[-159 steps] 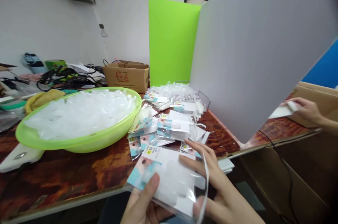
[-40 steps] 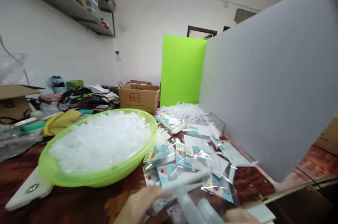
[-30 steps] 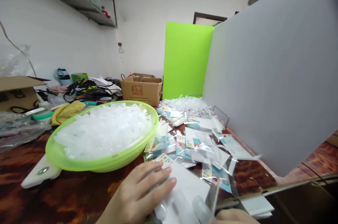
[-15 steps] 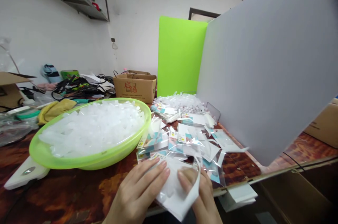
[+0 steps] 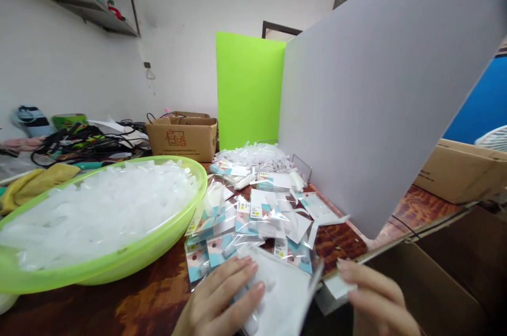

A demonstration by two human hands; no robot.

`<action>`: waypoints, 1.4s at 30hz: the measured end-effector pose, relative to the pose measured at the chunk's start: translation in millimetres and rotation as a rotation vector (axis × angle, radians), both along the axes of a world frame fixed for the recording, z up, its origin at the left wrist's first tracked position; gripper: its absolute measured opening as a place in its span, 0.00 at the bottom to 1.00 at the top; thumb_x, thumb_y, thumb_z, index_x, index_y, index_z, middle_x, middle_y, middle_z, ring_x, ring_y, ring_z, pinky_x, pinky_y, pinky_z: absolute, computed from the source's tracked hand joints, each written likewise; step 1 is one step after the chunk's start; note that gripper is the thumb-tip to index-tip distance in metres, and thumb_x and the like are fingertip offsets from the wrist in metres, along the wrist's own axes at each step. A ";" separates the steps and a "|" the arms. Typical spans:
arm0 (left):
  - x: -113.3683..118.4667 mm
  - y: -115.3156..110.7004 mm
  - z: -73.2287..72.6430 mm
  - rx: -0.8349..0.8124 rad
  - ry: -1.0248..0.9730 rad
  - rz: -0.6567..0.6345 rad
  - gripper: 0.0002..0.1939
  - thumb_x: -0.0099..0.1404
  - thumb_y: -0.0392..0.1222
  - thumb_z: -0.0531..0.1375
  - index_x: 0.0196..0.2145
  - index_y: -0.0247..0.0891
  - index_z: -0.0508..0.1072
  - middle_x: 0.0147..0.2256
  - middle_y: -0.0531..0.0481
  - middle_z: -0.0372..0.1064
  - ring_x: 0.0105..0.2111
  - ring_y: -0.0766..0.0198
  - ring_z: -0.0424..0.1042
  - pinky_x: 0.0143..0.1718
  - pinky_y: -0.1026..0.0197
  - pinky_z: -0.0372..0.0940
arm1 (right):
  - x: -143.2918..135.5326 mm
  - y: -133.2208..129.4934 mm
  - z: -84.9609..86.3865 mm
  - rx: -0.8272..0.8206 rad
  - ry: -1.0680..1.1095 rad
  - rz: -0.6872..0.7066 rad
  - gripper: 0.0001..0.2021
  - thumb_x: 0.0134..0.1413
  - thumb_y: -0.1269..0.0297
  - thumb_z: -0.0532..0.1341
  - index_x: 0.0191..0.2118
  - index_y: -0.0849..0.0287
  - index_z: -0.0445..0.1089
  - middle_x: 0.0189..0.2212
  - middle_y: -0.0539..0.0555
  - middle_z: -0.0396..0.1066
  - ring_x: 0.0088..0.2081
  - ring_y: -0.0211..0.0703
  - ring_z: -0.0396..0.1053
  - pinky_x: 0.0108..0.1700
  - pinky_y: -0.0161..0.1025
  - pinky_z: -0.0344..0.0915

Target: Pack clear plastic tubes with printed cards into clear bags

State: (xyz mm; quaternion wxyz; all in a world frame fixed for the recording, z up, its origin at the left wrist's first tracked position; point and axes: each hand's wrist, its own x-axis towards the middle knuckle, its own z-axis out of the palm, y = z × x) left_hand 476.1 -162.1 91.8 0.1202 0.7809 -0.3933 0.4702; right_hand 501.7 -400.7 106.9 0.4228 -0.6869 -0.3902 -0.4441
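At the near edge of the worktop (image 5: 103, 307), the left hand (image 5: 222, 301) lies flat on a white packet (image 5: 281, 294) in a clear sleeve, fingers spread and pressing it down — a flat hold on top, not a closed grip. The right hand (image 5: 376, 301) sits just beside the packet's right edge, fingers loosely open and touching a clear flap (image 5: 335, 286) that sticks out past the worktop's edge; nothing is pinched in it that I can make out.

Beyond the packet, a loose heap of similar sleeved cards (image 5: 257, 214) with teal and white print lies spread over the dark red wood. Left of them stands a wide green basin (image 5: 130, 257) filled with small translucent white pieces. Farther back lies a pile of clear tubes (image 5: 253, 154), then a cardboard box (image 5: 182, 135) and a bright green panel (image 5: 247, 87). A large grey board (image 5: 376, 93) stands upright along the right — its lower corner resting on the worktop near the cards.
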 end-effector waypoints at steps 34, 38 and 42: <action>161.0 -103.6 53.1 0.182 1.087 0.842 0.16 0.62 0.43 0.59 0.46 0.35 0.68 0.39 0.47 0.71 0.35 0.62 0.72 0.35 0.55 0.71 | 123.0 -101.8 -79.0 -0.747 0.206 -0.609 0.22 0.51 0.69 0.52 0.53 0.53 0.67 0.55 0.55 0.65 0.54 0.54 0.65 0.52 0.57 0.64; 133.8 -78.2 59.3 0.031 0.949 0.772 0.22 0.65 0.34 0.53 0.56 0.33 0.59 0.43 0.42 0.70 0.40 0.58 0.72 0.38 0.52 0.70 | 130.5 -126.2 -74.7 -0.693 0.112 -0.672 0.18 0.50 0.70 0.50 0.43 0.57 0.74 0.48 0.58 0.72 0.48 0.52 0.70 0.48 0.51 0.68; 51.3 -30.7 45.6 -0.150 0.775 0.634 0.35 0.60 0.28 0.53 0.63 0.36 0.46 0.52 0.42 0.66 0.50 0.58 0.67 0.50 0.55 0.65 | 127.7 -131.0 -63.6 -0.594 0.116 -0.704 0.18 0.49 0.65 0.50 0.40 0.55 0.75 0.43 0.59 0.74 0.44 0.57 0.72 0.43 0.55 0.69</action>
